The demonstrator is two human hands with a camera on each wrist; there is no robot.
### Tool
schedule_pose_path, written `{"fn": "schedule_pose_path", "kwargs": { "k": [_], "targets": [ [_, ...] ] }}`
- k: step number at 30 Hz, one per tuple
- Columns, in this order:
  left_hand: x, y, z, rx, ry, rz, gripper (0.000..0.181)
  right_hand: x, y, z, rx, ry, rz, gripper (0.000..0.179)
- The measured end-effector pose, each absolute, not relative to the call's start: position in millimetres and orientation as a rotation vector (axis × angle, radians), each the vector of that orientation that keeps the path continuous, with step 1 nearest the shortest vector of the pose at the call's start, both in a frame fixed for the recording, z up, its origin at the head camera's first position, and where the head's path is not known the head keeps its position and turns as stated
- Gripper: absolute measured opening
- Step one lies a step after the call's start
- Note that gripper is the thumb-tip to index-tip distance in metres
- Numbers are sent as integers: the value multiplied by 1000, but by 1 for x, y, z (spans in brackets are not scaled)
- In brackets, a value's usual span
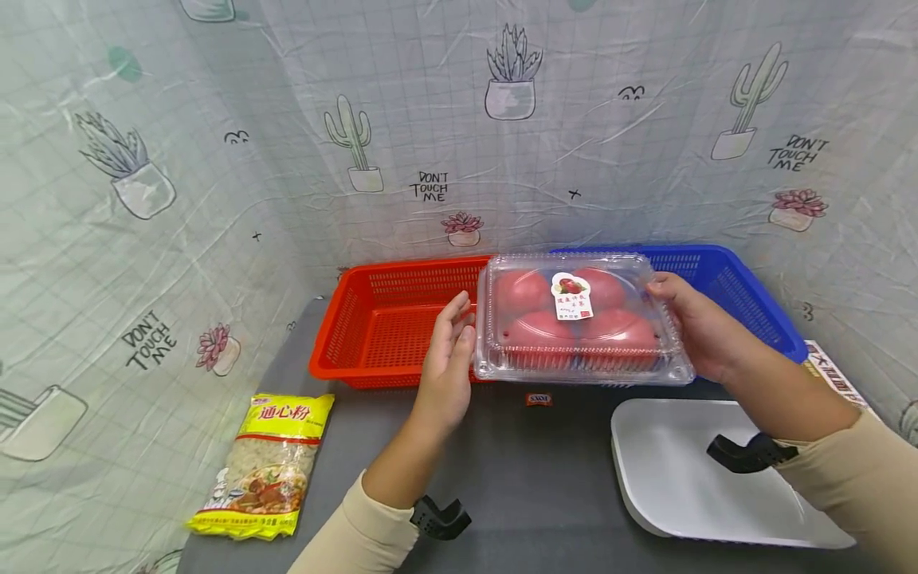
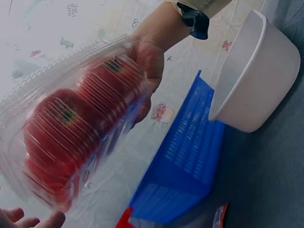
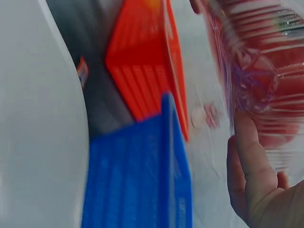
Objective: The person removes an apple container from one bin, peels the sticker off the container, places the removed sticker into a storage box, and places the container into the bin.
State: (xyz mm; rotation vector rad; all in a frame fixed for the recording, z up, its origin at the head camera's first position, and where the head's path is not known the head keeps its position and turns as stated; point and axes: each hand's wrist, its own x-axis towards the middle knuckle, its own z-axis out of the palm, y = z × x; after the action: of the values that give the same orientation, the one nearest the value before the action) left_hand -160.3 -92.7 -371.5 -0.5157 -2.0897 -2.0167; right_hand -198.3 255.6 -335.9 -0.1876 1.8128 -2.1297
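Observation:
A clear plastic box of red apples [image 1: 531,335], with a white label on its lid, is held up over the baskets. My right hand [image 1: 699,319] grips its right end, thumb on the lid side. From the right wrist view, the fingers [image 3: 247,152] of that hand lie against the underside of the box. My left hand [image 1: 448,375] is beside the left end of the box with its fingers loosely extended; whether it touches the plastic is hard to tell. Only its fingertips [image 2: 52,221] show in the left wrist view, near the box's lower corner.
Behind the box stand a red basket [image 1: 337,335] on the left and a blue basket [image 1: 767,311] on the right. A white tub [image 1: 688,478] is below my right forearm. A yellow pasta bag [image 1: 265,466] lies at left, a small red packet [image 1: 539,399] in the middle.

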Motion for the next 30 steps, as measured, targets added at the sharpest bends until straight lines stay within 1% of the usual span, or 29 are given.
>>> {"fn": "schedule_pose_path", "kwargs": {
  "k": [6, 15, 21, 25, 30],
  "targets": [
    [-147, -117, -372, -491, -2071, -2087, 52, -186, 226, -339, -153, 1863, -2097, 32],
    [-120, -167, -382, -292, -2029, -2149, 55, -178, 171, -348, -159, 1861, -2052, 39],
    [-102, -197, -396, -221, -2062, -2148, 51, -169, 143, -360, -201, 1821, -2037, 47],
    [-91, -210, -401, -210, -2038, -2174, 49, -163, 125, -368, -206, 1793, -2043, 46],
    [-75, -222, -406, -120, -1981, -2200, 49, -155, 105, -379, -180, 1746, -2067, 44]
  ]
}}
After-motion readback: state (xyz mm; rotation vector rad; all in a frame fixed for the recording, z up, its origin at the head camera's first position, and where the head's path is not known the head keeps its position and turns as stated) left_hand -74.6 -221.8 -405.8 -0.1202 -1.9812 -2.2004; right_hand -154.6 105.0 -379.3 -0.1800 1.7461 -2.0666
